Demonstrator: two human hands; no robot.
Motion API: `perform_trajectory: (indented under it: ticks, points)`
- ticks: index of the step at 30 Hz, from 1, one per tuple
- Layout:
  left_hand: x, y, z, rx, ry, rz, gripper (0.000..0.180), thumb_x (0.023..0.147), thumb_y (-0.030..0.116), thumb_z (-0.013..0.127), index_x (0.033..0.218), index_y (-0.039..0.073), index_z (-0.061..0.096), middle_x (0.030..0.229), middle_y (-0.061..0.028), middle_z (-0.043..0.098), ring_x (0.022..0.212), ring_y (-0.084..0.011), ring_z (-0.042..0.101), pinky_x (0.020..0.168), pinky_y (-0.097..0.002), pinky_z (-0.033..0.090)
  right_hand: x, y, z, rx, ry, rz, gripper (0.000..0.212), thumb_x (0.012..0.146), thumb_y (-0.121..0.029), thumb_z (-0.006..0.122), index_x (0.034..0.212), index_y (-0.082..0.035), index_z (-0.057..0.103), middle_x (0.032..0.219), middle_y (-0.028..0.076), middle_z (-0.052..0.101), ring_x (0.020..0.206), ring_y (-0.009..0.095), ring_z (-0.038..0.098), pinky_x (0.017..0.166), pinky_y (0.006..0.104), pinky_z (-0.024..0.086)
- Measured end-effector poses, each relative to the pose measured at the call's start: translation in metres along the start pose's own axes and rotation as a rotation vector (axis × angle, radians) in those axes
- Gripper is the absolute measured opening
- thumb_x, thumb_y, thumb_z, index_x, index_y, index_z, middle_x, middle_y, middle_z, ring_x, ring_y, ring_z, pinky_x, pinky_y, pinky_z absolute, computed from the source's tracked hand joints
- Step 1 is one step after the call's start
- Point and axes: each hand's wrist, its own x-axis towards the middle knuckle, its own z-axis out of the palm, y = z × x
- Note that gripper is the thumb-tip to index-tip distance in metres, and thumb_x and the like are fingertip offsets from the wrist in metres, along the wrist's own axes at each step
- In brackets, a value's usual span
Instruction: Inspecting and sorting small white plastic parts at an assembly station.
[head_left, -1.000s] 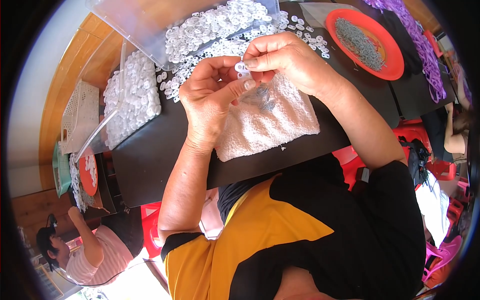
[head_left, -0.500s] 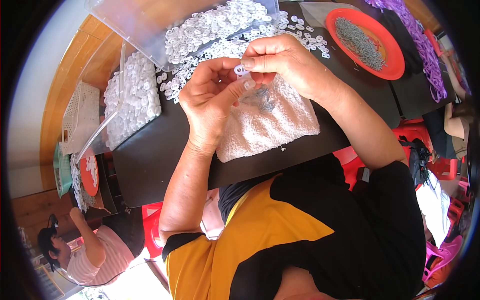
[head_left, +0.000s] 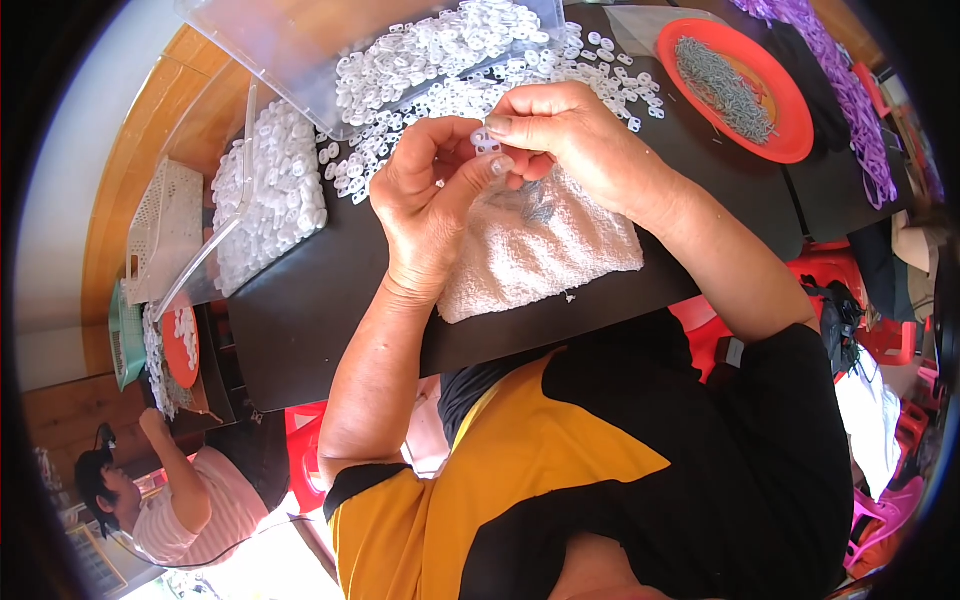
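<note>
A small white plastic piece with holes [head_left: 485,141] is pinched between my two hands above the table. My left hand [head_left: 430,195] grips its lower side between thumb and fingers. From the other side, my right hand [head_left: 572,135] holds it at the top with thumb and forefinger. Whether a pin is also between the fingertips cannot be made out. Under both hands lies a pale pink cloth [head_left: 540,260], with a small heap of thin grey metal pins [head_left: 535,207] on it, partly hidden by my fingers.
Many loose white pieces [head_left: 440,105] spread out of a clear plastic bin [head_left: 270,60] at the back. A clear container of white parts [head_left: 270,190] stands left. A red plate [head_left: 795,130] of metal pins is at right, near purple strips [head_left: 850,110]. Another person [head_left: 190,500] sits lower left.
The white piece has turned slightly between my fingertips and shows more of its holes. Both hands stay nearly in place; the whole view has shifted a little.
</note>
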Motion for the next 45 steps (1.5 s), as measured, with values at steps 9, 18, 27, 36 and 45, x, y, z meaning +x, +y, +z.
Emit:
perform_trajectory:
  ticks: [9,18,27,36,45]
  points:
    - [0.001,-0.006,-0.004,0.196,0.005,0.116,0.026,0.081,-0.003,0.073,0.105,-0.001,0.063,0.087,-0.0024,0.066,0.073,-0.0048,0.057,0.058,-0.0185,0.045,0.0,-0.005,-0.002,-0.05,-0.016,-0.086,0.023,0.095,-0.019,0.059,0.089,0.001,0.066,0.07,0.001,0.058,0.064,0.007,0.057,0.058,0.0222,0.046]
    - [0.001,-0.007,-0.004,0.287,-0.011,0.129,0.021,0.082,0.003,0.075,0.099,0.002,0.062,0.08,-0.0012,0.063,0.072,-0.0073,0.059,0.067,-0.0217,0.05,0.0,-0.006,-0.006,0.006,-0.066,-0.008,0.021,0.096,-0.017,0.054,0.088,0.0,0.063,0.069,0.001,0.059,0.06,0.01,0.06,0.057,0.0203,0.044]
    - [-0.001,-0.005,-0.009,0.319,-0.067,0.234,0.018,0.082,0.002,0.074,0.095,0.001,0.061,0.08,-0.0038,0.066,0.071,-0.0075,0.061,0.066,-0.0214,0.05,0.003,-0.003,-0.007,0.159,-0.164,0.054,0.018,0.094,-0.013,0.058,0.084,0.001,0.063,0.067,0.002,0.059,0.057,0.01,0.059,0.056,0.0214,0.045]
    - [0.001,-0.008,-0.001,0.085,-0.022,0.125,0.021,0.081,-0.002,0.073,0.099,0.0,0.061,0.08,-0.0032,0.066,0.072,-0.0085,0.063,0.065,-0.0215,0.051,0.005,0.003,-0.004,0.199,-0.104,0.066,0.019,0.094,-0.015,0.056,0.087,0.001,0.064,0.071,0.002,0.06,0.062,0.01,0.06,0.058,0.021,0.044]
    - [-0.001,-0.003,-0.004,-0.074,-0.069,0.078,0.023,0.078,-0.004,0.075,0.096,-0.002,0.061,0.08,-0.0061,0.066,0.07,-0.0099,0.065,0.062,-0.0219,0.053,0.005,0.007,-0.009,0.263,-0.249,0.068,0.019,0.095,-0.015,0.057,0.086,0.001,0.064,0.07,0.003,0.061,0.062,0.011,0.061,0.058,0.0217,0.045]
